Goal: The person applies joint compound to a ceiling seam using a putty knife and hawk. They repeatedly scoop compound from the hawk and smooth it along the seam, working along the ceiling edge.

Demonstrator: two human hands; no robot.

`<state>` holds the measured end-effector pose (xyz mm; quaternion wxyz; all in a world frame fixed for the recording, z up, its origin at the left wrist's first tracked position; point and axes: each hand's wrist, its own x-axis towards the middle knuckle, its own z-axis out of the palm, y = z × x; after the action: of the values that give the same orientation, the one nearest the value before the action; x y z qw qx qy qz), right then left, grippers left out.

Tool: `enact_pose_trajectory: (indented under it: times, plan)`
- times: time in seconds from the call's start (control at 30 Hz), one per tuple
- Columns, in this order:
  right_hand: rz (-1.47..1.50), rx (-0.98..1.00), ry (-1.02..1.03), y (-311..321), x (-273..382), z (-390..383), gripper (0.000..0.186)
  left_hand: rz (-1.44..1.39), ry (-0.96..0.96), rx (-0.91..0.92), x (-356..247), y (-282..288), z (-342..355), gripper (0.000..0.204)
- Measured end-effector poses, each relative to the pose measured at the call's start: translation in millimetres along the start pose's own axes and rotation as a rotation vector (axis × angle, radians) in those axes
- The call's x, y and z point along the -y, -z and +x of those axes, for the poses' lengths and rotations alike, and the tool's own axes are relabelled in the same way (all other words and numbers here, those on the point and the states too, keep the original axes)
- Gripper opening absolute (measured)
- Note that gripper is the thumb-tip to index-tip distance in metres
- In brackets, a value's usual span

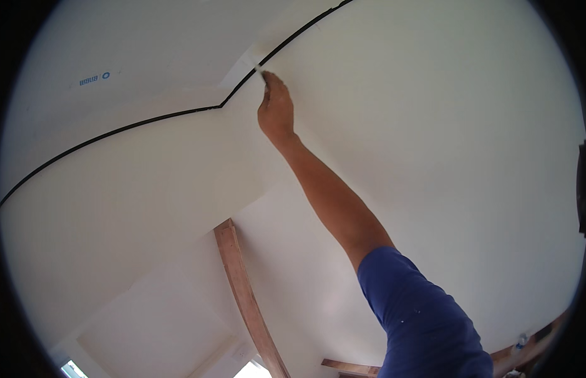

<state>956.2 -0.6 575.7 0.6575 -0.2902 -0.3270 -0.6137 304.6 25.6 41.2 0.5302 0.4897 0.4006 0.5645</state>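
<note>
My right hand [277, 104] is raised high, its fingers closed in a pinch around a thin pale tool [257, 67]. Only a short light-coloured end of it shows past the fingertips, so its exact kind is unclear. That end meets the black strip [230, 94] where the white ceiling panel [142, 57] borders the cream wall [400, 126]. Close to the hand, the strip bends at an inside corner. A whitish patch [239, 66] lies on the panel beside the tool. My left hand is out of view.
A brown wooden beam [242, 283] slopes down below the hand. Bright openings [252, 368] show at the bottom. More wood [349, 366] and a clear bottle [521, 343] are at the lower right. A dark object [584, 189] stands at the right rim.
</note>
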Motion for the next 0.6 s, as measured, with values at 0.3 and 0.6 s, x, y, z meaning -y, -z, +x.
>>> enact_pose_trajectory:
  times: [0.3, 0.6]
  plan:
    - [-0.266, -0.361, 0.392, 163, 15, 189, 0.045, 0.174, -0.287, 0.304, -14, -67, 31, 0.029]
    - [-0.233, -0.394, 0.392, 129, 0, 193, 0.052, 0.479, -0.688, 0.399, -14, -76, 29, 0.029]
